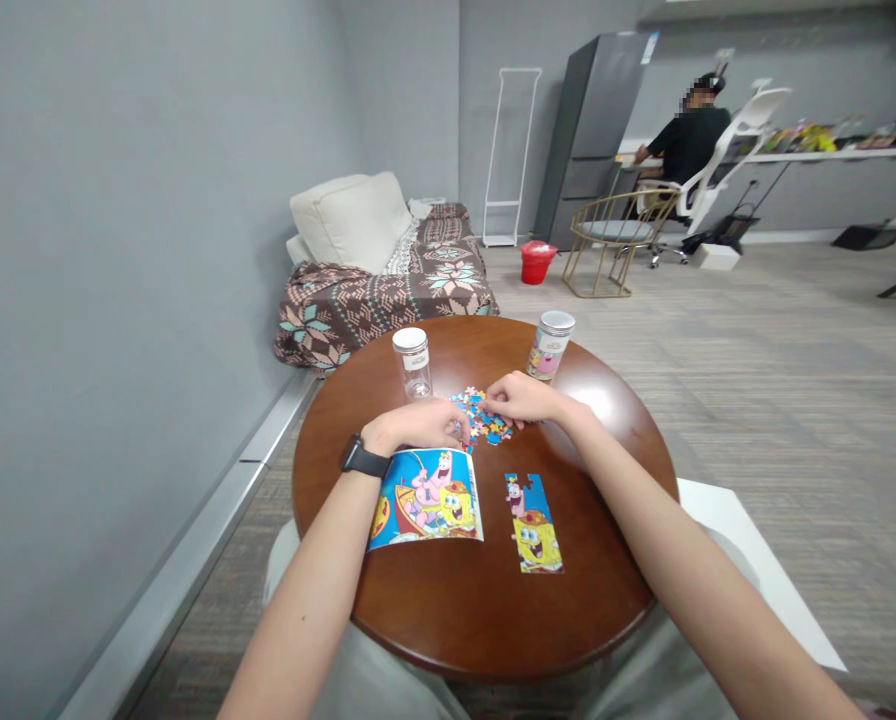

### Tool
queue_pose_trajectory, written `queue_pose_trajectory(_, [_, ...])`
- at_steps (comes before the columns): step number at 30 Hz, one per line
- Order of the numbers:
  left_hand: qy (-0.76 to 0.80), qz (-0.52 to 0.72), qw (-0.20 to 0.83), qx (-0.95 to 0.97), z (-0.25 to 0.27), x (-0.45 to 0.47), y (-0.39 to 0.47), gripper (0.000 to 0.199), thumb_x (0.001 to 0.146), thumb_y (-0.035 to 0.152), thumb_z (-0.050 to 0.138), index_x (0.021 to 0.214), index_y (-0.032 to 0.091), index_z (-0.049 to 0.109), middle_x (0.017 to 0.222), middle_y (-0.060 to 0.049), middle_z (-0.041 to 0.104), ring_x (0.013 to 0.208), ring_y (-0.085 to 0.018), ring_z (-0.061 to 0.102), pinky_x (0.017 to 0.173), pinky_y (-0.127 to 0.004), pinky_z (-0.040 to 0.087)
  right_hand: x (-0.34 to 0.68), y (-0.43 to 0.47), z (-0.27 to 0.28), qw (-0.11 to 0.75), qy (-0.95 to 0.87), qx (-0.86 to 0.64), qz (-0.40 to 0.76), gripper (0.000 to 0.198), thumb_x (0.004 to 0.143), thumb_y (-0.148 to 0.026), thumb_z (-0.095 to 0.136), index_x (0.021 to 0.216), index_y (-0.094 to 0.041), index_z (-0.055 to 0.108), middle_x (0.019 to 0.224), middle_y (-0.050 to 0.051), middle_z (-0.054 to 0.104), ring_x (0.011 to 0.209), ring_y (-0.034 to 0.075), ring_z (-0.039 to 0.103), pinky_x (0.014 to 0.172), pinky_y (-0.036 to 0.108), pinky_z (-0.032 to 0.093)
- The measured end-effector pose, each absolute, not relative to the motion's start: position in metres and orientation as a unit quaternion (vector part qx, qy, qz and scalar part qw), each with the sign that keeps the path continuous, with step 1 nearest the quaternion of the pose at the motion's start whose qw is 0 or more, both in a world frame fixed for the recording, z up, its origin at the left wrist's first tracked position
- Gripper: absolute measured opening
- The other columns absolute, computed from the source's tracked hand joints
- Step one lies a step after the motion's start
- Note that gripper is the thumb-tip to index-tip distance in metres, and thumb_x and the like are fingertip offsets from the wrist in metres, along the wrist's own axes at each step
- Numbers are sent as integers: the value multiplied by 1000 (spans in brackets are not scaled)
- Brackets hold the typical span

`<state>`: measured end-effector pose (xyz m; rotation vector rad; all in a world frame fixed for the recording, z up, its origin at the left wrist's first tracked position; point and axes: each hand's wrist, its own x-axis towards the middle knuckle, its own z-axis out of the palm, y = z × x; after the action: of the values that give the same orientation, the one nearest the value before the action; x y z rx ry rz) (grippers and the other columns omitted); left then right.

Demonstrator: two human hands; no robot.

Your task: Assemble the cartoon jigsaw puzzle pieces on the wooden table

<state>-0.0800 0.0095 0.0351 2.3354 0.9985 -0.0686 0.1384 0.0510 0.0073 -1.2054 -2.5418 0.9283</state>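
A heap of loose jigsaw pieces (pixel 485 428) lies in the middle of the round table. At its left edge is my left hand (pixel 434 422), fingers curled down and closed over the pieces; whatever they hold is hidden. From the right, my right hand (pixel 521 398) reaches in, its fingertips drawn together on the heap's edge; I cannot make out what is between them. Below my left wrist lies a cartoon reference picture (pixel 429 500), slightly curved. To its right is a joined strip of puzzle (pixel 534 525) showing a yellow and a pink figure, with a notched top edge.
A clear jar with a white lid (pixel 413 365) stands behind my left hand, and a labelled jar (pixel 550 346) behind my right. The wooden table (pixel 493 630) has a round edge close to my lap. Farther off are a covered couch (pixel 388 290), a red bin (pixel 538 262) and a seated person (pixel 692 140).
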Motion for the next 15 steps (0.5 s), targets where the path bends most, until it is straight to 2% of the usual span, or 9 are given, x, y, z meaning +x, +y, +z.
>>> queue_pose_trajectory(7, [417,-30,279,864,40,-81,7,21,75,32,63,90,18,68,71,1,59,62,-11,49,55,-22,33,140,51,10,98,-855,-404,309,37,86,-45,51,64,-16,59,50,0,64,38,12,58,48,22,45])
queue_pose_trajectory(11, [434,2,298,850,46,-87,6,28,78,44,61,84,18,66,66,3,54,59,-11,45,54,-23,30,143,52,12,109,-856,-409,298,38,87,-44,52,60,-17,55,50,-1,64,38,11,57,49,22,45])
queue_pose_trajectory(15, [437,-4,328,838,46,-97,9,40,65,55,71,77,18,63,62,5,49,55,-9,40,51,-24,26,145,55,11,134,-859,-415,268,37,89,-39,50,61,-17,58,52,0,65,40,11,57,53,23,43])
